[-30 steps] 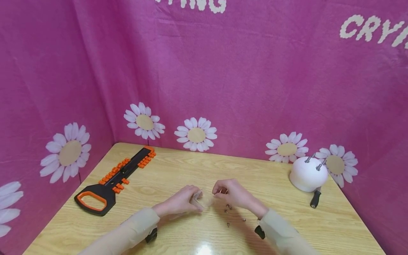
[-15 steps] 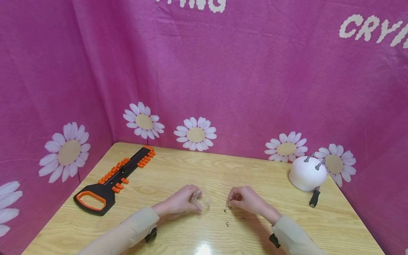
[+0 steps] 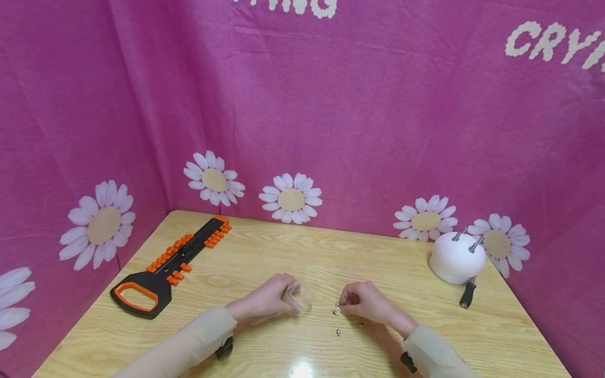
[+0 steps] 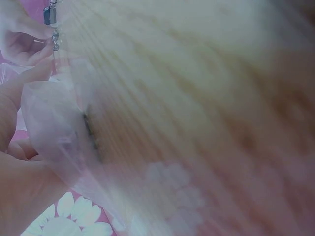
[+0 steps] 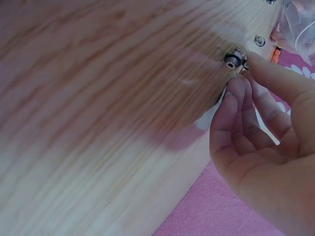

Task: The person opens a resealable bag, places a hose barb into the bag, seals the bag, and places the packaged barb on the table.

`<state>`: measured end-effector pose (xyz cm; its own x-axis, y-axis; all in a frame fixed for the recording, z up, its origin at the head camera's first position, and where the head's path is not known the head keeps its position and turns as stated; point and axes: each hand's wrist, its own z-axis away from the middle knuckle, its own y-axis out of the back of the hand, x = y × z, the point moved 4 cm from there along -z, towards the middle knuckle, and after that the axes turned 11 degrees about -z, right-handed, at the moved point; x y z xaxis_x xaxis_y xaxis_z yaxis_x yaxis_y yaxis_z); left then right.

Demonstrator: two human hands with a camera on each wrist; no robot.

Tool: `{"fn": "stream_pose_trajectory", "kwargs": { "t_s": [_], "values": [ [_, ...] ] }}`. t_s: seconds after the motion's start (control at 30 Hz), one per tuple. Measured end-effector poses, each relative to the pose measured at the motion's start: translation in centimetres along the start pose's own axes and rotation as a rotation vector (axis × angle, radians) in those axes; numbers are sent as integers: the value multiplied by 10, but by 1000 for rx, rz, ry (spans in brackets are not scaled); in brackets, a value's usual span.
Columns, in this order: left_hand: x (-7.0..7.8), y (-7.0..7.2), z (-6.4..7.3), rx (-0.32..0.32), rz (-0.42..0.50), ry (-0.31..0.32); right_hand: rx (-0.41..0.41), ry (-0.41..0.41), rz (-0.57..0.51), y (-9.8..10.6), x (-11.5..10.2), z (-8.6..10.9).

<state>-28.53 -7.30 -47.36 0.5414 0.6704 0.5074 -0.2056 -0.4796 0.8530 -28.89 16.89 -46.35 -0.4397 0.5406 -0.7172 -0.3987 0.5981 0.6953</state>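
Note:
My left hand (image 3: pixel 268 299) grips a clear plastic bag (image 3: pixel 303 295) a little left of the table's middle. In the left wrist view the see-through bag (image 4: pixel 51 118) spreads between thumb and fingers. To its right, my right hand (image 3: pixel 371 303) is low at the tabletop, thumb and fingertips closing on a small metal threaded fitting (image 5: pixel 245 64), mostly hidden by the thumb. Touching or just beside it lies another fitting (image 5: pixel 233 59) with a black ring. More such fittings lie loose nearby: one fitting (image 3: pixel 337 332) toward me, another fitting (image 3: pixel 361 325) below the right hand.
A black and orange tool rack (image 3: pixel 184 257) with a loop handle lies along the left side. At the right back stands a white rounded holder (image 3: pixel 457 260) with metal shafts, a black-handled screwdriver (image 3: pixel 467 295) beside it. Pink cloth (image 3: pixel 354 115) hangs behind the wooden table (image 3: pixel 283 247).
My right hand has moved from beside the bag rightward and down to the loose fittings, where its fingertips now close in. The left hand stays in place with the bag.

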Motion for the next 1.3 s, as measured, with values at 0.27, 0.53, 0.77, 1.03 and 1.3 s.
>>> {"fn": "stream_pose_trajectory", "kwargs": {
  "t_s": [0.27, 0.53, 0.77, 1.03, 1.3],
  "values": [
    [1, -1, -1, -10, -5, 1, 22, 36, 20, 0, 0, 1],
    [0, -1, -2, -26, -20, 11, 50, 86, 36, 2, -4, -1],
    [-3, -3, -2, -20, -21, 16, 61, 99, 22, 7, -24, -14],
    [2, 0, -1, -8, -10, 7, 16, 149, 6, 1, -52, -30],
    [1, 0, -2, -28, -3, 18, -40, 183, -20, -16, -75, -44]
  ]
}}
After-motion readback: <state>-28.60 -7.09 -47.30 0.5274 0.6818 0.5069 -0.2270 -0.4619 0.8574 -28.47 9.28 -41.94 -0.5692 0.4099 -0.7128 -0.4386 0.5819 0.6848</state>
